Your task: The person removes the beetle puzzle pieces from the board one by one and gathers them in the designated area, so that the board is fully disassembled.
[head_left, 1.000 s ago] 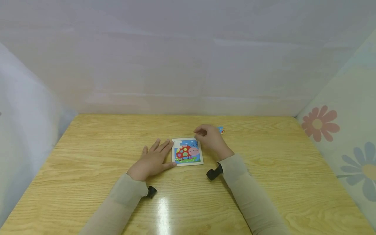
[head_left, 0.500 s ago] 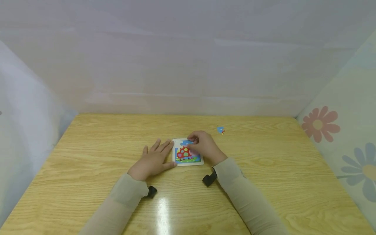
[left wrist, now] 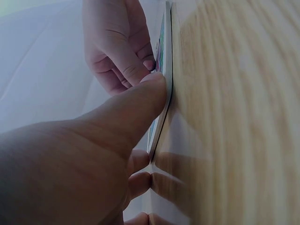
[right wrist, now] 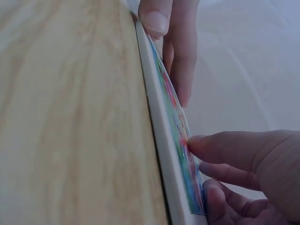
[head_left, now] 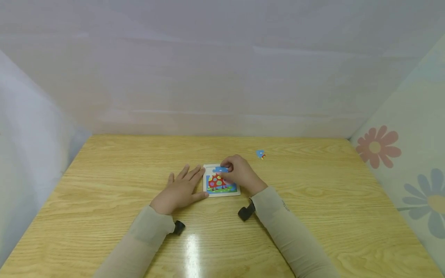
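Observation:
A small square jigsaw puzzle (head_left: pixel 213 187) with a ladybug picture lies in a white frame on the table. Its upper left corner shows a pale gap. My left hand (head_left: pixel 178 193) lies flat with fingers spread, thumb and fingertips touching the left edge of the frame. Over the upper right part of the picture, my right hand (head_left: pixel 242 174) has bent fingers, with thumb and index finger at a blue puzzle piece (head_left: pixel 219 170) in the top row. The right wrist view shows the thumb (right wrist: pixel 199 144) touching the picture's surface. Part of the ladybug's head is hidden by this hand.
A loose blue puzzle piece (head_left: pixel 260 154) with a bit of red and yellow lies behind and right of the frame. The wooden table (head_left: pixel 139 162) ends at a pale back wall (head_left: pixel 222 96). Flower-patterned cloth (head_left: pixel 417 173) hangs on the right.
The right hand has moved left and slightly nearer, from the frame's top right corner onto the picture, and has stayed there the last half second. My left hand keeps its place.

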The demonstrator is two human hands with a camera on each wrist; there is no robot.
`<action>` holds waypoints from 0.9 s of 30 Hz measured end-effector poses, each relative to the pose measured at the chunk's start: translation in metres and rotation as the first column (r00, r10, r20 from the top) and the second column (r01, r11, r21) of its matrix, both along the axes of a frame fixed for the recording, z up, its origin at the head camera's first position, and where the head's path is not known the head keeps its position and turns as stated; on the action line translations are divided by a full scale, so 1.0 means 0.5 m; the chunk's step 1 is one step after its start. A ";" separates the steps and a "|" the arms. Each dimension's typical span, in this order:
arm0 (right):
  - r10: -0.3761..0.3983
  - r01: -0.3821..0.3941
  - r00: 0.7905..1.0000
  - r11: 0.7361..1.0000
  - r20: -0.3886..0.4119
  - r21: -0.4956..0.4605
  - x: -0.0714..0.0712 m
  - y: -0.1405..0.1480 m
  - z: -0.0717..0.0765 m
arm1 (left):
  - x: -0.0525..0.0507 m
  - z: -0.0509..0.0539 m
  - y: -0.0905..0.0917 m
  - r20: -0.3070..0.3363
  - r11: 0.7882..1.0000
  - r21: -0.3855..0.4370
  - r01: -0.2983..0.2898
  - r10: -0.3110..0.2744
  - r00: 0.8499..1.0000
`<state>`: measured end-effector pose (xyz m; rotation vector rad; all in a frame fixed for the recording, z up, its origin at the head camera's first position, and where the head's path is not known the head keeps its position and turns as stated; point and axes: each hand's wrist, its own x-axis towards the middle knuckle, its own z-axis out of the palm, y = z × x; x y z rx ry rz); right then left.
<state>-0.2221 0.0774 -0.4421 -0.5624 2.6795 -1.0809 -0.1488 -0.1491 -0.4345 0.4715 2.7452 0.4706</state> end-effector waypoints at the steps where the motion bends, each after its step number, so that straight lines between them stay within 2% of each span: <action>1: 0.002 -0.002 1.000 1.000 0.001 0.001 -0.001 0.000 0.000 | 0.000 0.000 0.000 0.001 1.000 0.000 0.001 -0.001 1.000; 12: 0.026 -0.026 0.999 1.000 0.027 -0.005 -0.008 0.004 -0.006 | 0.000 0.002 -0.001 -0.004 1.000 -0.004 0.001 -0.001 1.000; 19: 0.049 -0.049 0.998 0.999 0.035 -0.008 -0.001 0.004 -0.003 | -0.001 0.000 -0.001 0.001 1.000 -0.007 0.003 -0.003 1.000; 27: 0.029 -0.029 0.999 1.000 0.016 0.006 -0.006 0.004 -0.006 | -0.002 -0.002 -0.001 -0.006 1.000 -0.007 0.002 -0.002 1.000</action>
